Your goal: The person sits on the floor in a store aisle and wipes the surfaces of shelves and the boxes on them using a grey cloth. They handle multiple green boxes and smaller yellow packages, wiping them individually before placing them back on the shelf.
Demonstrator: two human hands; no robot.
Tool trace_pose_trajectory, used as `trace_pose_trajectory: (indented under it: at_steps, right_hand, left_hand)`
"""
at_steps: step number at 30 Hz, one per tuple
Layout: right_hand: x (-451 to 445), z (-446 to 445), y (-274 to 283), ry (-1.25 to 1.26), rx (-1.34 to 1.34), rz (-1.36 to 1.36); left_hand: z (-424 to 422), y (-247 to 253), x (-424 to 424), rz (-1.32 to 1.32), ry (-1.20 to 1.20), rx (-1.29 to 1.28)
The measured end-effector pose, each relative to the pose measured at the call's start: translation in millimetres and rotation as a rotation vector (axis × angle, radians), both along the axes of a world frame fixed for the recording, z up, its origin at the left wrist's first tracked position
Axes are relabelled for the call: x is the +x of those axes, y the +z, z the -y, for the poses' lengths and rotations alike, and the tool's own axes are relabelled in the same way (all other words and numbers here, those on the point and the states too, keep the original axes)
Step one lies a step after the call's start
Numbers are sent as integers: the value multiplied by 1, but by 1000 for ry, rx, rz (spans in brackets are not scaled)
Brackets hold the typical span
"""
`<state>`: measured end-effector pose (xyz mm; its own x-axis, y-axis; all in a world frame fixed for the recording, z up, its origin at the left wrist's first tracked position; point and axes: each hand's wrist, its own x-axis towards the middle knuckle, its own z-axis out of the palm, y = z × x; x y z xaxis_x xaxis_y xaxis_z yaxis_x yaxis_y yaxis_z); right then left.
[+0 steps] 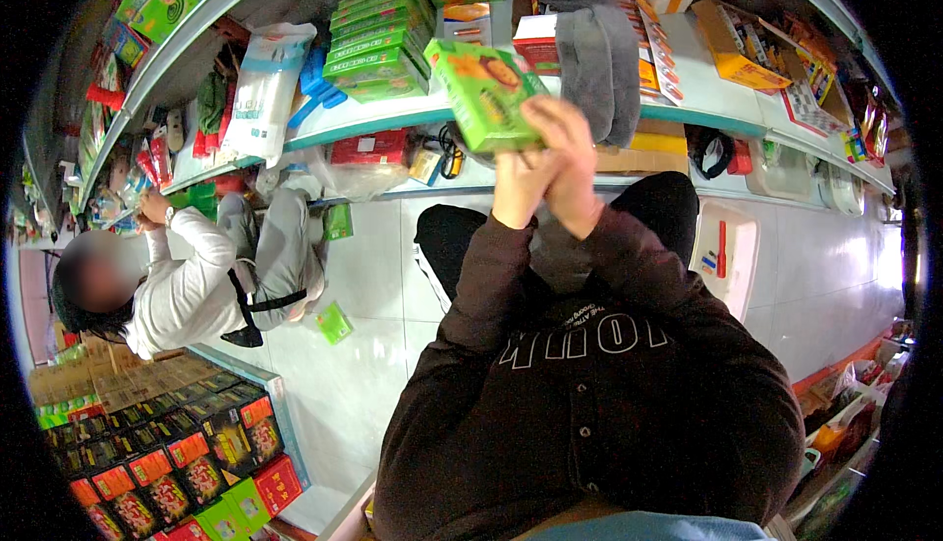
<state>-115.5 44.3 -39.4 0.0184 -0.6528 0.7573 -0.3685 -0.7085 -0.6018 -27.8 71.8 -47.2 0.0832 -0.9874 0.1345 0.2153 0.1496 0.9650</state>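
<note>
A flat green printed box (pixel 486 95) is held up in front of the shelf, tilted, its lower end at my two hands. My left hand (pixel 523 180) is at the box's bottom edge, its fingers partly hidden. My right hand (pixel 567 154) lies against the lower right corner of the box and overlaps my left hand. Just left of the held box, a stack of similar green boxes (pixel 379 73) stands on the shelf. A grey cloth (pixel 600 62) hangs over the shelf edge to the right, beside a red and white box (pixel 536 43).
The shelf edge (pixel 368 128) runs across in front of me, with a bag of plastic cups (pixel 269 91) and a yellow carton (pixel 737 47) on it. Another person (pixel 184 268) sits at left. Green packets (pixel 334 322) lie on the floor; a white tray (pixel 726 246) is at right.
</note>
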Motion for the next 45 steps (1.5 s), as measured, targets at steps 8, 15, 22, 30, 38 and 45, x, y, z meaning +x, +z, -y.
trace_pose_trajectory:
  at_steps: [8,15,22,30,38,45]
  right_hand:
    - [5,27,0,490,375,-28]
    - [51,142,-43,324,1324,402]
    - [78,178,-36,398,1695,681]
    - [92,188,-51,460,1706,545]
    - [69,148,-22,41,676,-206]
    - [-81,80,28,-40,457,3]
  left_hand:
    - [-11,-13,69,-537,212,4]
    - [-47,-33,105,-546,227,30]
    - [-59,-40,112,-511,205,34]
    - [-44,-42,121,-544,184,50]
    - [-50,-34,118,-527,180,61]
    - [-52,-21,119,-509,144,104]
